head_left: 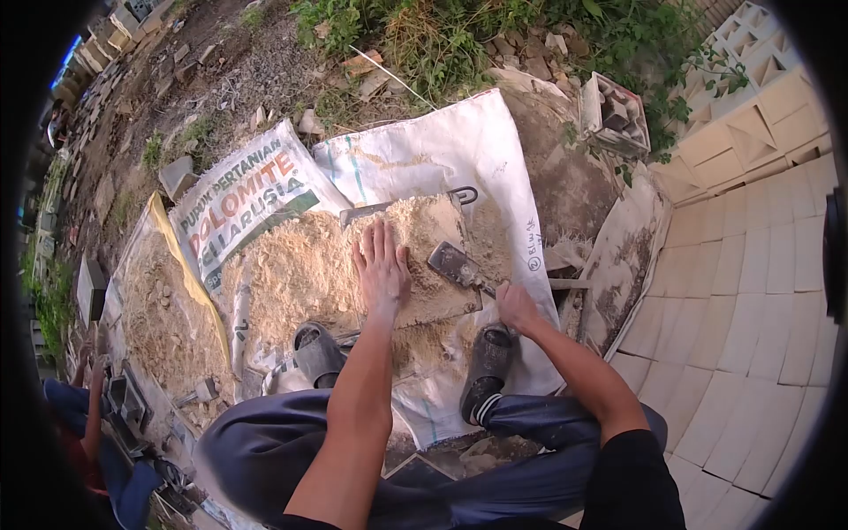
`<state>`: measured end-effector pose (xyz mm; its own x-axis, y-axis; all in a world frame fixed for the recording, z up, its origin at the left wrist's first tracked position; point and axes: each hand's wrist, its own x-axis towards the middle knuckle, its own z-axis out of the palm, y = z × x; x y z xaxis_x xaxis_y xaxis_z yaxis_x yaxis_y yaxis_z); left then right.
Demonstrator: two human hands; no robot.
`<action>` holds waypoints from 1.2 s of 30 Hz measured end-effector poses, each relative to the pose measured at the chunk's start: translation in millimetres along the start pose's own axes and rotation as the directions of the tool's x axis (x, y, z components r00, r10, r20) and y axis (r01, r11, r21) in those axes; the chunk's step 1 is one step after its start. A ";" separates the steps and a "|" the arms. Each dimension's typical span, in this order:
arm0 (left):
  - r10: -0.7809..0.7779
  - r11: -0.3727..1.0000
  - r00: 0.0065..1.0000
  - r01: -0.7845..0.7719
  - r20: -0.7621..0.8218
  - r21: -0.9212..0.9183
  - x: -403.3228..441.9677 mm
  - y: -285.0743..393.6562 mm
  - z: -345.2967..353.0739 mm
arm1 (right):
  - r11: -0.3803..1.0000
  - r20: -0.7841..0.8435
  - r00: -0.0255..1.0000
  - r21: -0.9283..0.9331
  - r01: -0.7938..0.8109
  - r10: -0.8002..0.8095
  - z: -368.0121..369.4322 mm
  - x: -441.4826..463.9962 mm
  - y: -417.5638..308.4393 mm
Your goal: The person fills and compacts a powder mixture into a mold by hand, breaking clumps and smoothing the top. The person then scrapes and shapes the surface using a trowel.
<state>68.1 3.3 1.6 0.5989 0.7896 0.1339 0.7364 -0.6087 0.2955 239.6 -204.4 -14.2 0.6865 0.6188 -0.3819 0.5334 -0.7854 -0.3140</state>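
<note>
My left hand point(382, 269) lies palm down, fingers stretched out, on pale crumbly sand-like material point(424, 231). The material covers a flat rectangular mould point(465, 308), whose edges partly show and which has a dark looped handle point(463, 194) at its far side. To the right, my right hand point(516, 306) is closed around the handle of a small trowel point(454, 264). The trowel's dark rectangular blade rests on or just above the material. Beneath everything is a white woven sack point(477, 132), and more loose material point(296, 265) is heaped left of my left hand.
My sandalled feet point(320, 355) stand on either side of the near edge. Stacked pale blocks point(751, 318) form a wall at right. A box of rubble point(613, 115) sits at upper right. Another person's arm point(94, 411) shows at lower left, near a dark mould point(128, 402).
</note>
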 end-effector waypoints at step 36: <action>-0.018 1.000 0.999 0.018 0.032 -0.006 2.2 0.7 -2.7 | 0.749 -0.061 0.793 -0.378 0.544 -0.607 -50.3 100.4 -44.7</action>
<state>69.1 4.8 4.6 0.5951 0.7976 0.0982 0.7454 -0.5935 0.3037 309.5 -107.7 5.2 0.2508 0.9662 -0.0592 0.9598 -0.2561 -0.1149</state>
